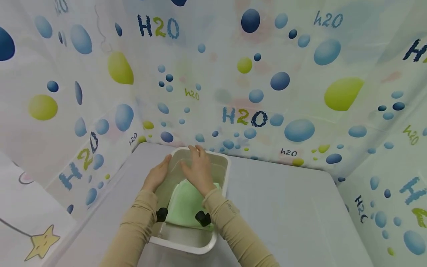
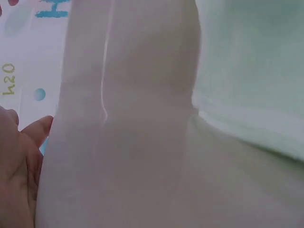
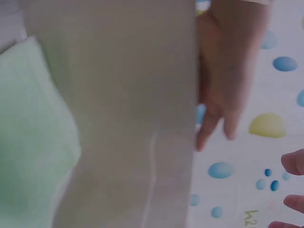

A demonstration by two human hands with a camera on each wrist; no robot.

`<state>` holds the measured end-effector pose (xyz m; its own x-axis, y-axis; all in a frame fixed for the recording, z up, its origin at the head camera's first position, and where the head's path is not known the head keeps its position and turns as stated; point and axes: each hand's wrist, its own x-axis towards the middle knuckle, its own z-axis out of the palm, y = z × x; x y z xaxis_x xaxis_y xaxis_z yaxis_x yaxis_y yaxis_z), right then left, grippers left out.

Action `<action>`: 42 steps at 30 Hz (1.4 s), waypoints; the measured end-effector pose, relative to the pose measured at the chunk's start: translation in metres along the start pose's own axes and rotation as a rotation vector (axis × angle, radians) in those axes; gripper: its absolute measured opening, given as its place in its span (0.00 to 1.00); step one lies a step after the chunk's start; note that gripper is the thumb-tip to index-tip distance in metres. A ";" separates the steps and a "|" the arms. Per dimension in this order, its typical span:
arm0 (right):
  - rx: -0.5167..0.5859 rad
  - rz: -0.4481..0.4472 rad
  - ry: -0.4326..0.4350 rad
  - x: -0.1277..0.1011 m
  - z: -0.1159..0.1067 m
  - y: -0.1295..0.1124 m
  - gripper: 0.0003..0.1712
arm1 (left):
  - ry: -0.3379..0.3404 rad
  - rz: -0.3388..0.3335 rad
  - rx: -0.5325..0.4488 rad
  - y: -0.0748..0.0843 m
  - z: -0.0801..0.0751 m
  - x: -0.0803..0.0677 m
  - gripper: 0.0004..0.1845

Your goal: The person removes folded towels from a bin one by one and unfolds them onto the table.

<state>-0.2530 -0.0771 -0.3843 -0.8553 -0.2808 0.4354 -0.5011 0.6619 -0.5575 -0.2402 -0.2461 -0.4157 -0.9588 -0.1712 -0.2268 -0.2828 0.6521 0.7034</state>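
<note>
One pale green cloth (image 1: 186, 202) inside white plastic tub (image 1: 186, 244) on grey table (image 1: 283, 207). Right hand (image 1: 198, 168) flat on cloth, fingers straight, gripping nothing. Left hand (image 1: 156, 176) resting relaxed against tub's left wall. Bubble-printed curtain (image 1: 280, 81) all around.

I'm seeing a white tub (image 1: 222, 174) holding a pale green cloth (image 1: 185, 204), sitting on a plain grey-white counter (image 1: 293, 207). Both sleeves (image 1: 230, 226) are showing tan. The curtain (image 1: 300, 74) around is showing white, patterned with blue and lime bubbles and "H2O" lettering; a yellow star (image 1: 41, 243) is smiling at lower left.
</note>
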 end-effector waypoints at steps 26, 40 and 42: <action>0.011 0.106 -0.041 0.008 0.049 0.011 0.38 | 0.084 0.055 0.035 0.015 -0.007 0.006 0.41; -0.088 0.246 -0.315 -0.009 0.069 0.032 0.40 | 0.076 0.007 0.005 0.014 0.010 -0.010 0.41; -0.092 0.251 -0.355 -0.009 0.070 0.033 0.40 | 0.077 0.006 0.001 0.014 0.008 -0.010 0.40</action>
<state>-0.2711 -0.1020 -0.4562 -0.9494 -0.3136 0.0158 -0.2716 0.7950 -0.5424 -0.2349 -0.2291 -0.4089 -0.9597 -0.2240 -0.1697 -0.2771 0.6537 0.7042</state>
